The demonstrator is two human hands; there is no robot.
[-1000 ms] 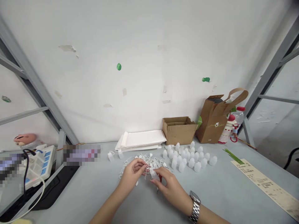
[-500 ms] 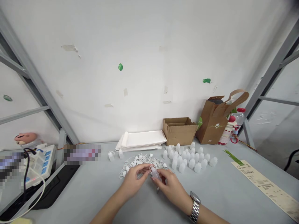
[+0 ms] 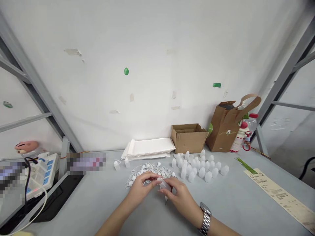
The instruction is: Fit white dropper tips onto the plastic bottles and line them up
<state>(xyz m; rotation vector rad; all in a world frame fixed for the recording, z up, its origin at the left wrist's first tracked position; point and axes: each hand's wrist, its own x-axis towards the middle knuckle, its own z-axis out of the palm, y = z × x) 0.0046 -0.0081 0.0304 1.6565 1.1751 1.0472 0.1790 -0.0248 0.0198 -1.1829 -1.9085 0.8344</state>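
My right hand (image 3: 180, 196) grips a small translucent white bottle (image 3: 164, 185) just above the grey table (image 3: 233, 203). My left hand (image 3: 140, 188) pinches a small white cap at the bottle's top end, so both hands meet over it. Just behind my fingers lies a tangled pile of white caps with loops (image 3: 147, 170). To the right of that pile stands a group of several small white bottles (image 3: 199, 165). A metal watch is on my right wrist.
Two more small bottles (image 3: 120, 163) stand left of the pile. Behind are a stack of white bags (image 3: 149, 147), an open cardboard box (image 3: 188, 136), a brown paper bag (image 3: 226, 126) and drink bottles. A printed paper strip (image 3: 280, 195) lies right; a power strip (image 3: 39, 173) sits left.
My hands have drawn slightly toward me and closer together, the left fingers now over the bottle's top. Nothing else on the table moved.
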